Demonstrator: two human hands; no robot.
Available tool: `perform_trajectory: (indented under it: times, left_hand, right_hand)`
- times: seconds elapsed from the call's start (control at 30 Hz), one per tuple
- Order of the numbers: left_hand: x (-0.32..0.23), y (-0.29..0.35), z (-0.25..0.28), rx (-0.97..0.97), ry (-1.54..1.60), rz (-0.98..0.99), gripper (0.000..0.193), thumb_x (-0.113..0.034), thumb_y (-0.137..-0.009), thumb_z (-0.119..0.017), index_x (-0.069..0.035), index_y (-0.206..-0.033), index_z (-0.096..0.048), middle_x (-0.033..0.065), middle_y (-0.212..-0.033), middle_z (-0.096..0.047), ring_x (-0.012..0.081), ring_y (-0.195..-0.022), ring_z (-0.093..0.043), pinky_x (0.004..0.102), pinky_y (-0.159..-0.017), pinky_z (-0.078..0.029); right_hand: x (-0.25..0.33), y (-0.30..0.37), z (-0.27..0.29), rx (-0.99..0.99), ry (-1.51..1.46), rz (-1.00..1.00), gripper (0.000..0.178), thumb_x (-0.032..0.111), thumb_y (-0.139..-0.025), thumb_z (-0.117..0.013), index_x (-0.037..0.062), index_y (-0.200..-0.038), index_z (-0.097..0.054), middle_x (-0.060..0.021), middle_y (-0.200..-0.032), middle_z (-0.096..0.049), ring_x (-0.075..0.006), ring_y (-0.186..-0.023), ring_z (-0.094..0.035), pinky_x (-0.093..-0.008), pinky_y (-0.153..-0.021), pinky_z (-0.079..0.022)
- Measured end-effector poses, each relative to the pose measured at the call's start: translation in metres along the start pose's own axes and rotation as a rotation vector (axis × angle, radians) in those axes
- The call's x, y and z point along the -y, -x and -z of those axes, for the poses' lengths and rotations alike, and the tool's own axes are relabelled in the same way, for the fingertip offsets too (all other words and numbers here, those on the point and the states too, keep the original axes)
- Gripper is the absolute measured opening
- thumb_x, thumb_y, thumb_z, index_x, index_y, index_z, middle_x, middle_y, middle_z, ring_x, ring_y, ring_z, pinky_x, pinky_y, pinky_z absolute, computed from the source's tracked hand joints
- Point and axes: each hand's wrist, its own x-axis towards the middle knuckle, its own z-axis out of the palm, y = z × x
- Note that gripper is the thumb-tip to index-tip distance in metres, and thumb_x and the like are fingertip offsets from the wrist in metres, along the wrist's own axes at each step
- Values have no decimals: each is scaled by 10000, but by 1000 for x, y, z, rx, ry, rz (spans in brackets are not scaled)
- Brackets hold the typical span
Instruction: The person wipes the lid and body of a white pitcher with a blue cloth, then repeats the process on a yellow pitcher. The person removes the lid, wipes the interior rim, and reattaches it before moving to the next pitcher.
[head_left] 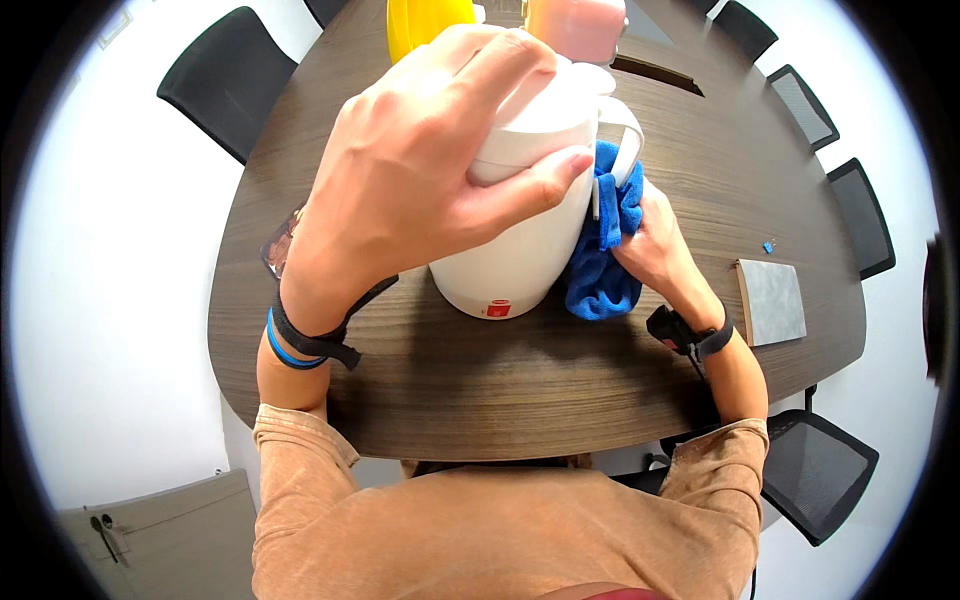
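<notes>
A white electric kettle (510, 240) stands upright on the dark wooden table in front of me, its handle (626, 125) to the right. My left hand (420, 150) is clasped round its upper part, thumb across the front and fingers over the far side near the lid (550, 105). On the right, my right hand (650, 235) grips a crumpled blue cloth (603, 285) against the kettle's side, just below the handle. Some of the cloth passes by the handle's lower end. Most of the right fingers are hidden behind the cloth.
Behind the kettle are a yellow object (425, 25) and a pink appliance (575, 30). A grey notebook (772, 302) and a tiny blue scrap (768, 246) lie to the right. Beside my left wrist sits a phone-like object (277, 245). Black chairs (230, 85) surround the table.
</notes>
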Motion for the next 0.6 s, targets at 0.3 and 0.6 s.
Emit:
perform_trajectory:
  times: [0.3,0.6]
  left_hand:
    - [1,1,-1,-15,-3,0,531,-409,-984,-851,-109,-1401,-716,171,-1254,-792,334,-1007,-823,432,-859,-695]
    - [-1,0,-1,-10,-41,4,564,-384,-946,-879,-92,-1403,-725,189,-1326,-777,373,-1106,-809,441,-935,-683]
  right_hand:
    - [40,-38,26,-525,492,625,578,229,-800,-973,105,-1320,-754,-77,-1293,-767,-341,-1108,-804,-436,-928,-675]
    - [55,-37,23,-447,603,436,522,101,-749,-892,117,-1252,-754,-64,-1234,-750,-390,-1072,-765,-456,-848,-644]
